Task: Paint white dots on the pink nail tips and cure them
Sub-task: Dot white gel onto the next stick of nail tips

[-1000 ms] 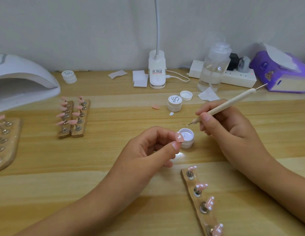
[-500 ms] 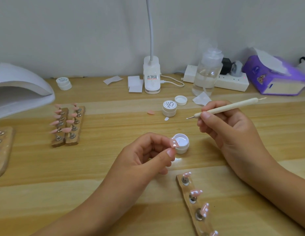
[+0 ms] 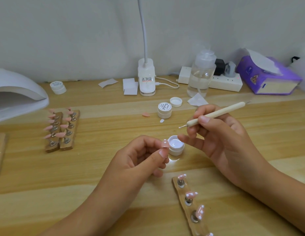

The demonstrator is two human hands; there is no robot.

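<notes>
My left hand point(image 3: 139, 157) pinches a pink nail tip point(image 3: 164, 143) between thumb and forefinger, just left of an open white gel pot point(image 3: 176, 147). My right hand point(image 3: 221, 138) grips a cream dotting tool point(image 3: 214, 114), its metal ball tip pointing left above the pot. A wooden holder strip point(image 3: 191, 206) at the bottom carries pink tips with white dots. Two more holders point(image 3: 63, 132) with plain pink tips stand at the left. The white curing lamp point(image 3: 17, 96) sits at the far left.
A closed gel pot point(image 3: 164, 110) with a loose lid point(image 3: 176, 101) and a stray pink tip point(image 3: 146, 114) lie mid-table. A clip lamp base point(image 3: 146, 79), clear pump bottle point(image 3: 201, 75), power strip point(image 3: 223, 80), purple tissue box point(image 3: 267, 75) and paper wipes line the wall.
The dotting tool has tilted flatter, its tip now pointing left over the pot. The view has shifted, so the table's things sit a little further left and down in the frame.
</notes>
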